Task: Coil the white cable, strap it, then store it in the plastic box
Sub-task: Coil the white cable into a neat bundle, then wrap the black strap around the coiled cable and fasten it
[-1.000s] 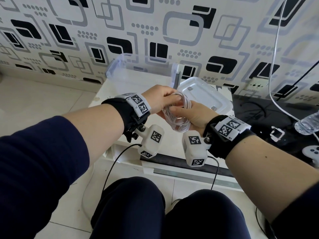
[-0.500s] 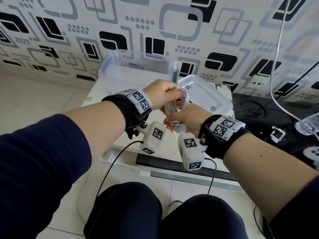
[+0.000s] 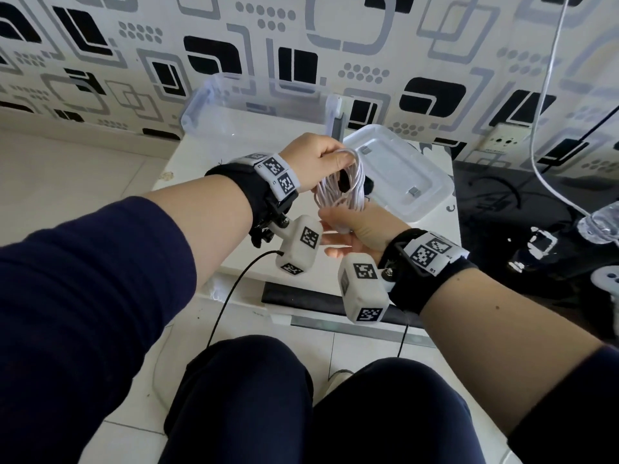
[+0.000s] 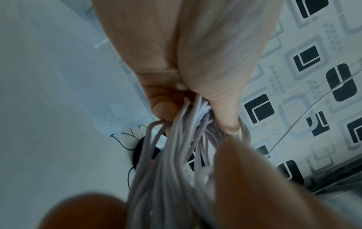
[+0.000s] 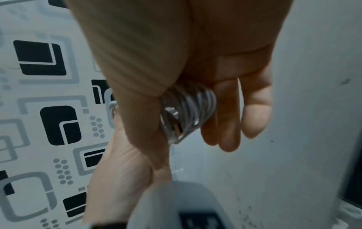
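We hold the white cable [image 3: 340, 185] as a bundle of loops above the white table [image 3: 432, 229], one hand at each end. Our left hand [image 3: 313, 159] pinches the top of the loops at 12 o'clock, thumb [image 4: 221, 108] pressed over the strands. Our right hand [image 3: 355, 226] grips the bottom at 6 o'clock, strands clamped between thumb and palm while the fingers [image 5: 229, 117] stay extended. The plastic box [image 3: 258, 108] stands open at 11 o'clock from the bundle, apart from it. Its lid [image 3: 398, 169] lies flat at 2 o'clock, just beside the box.
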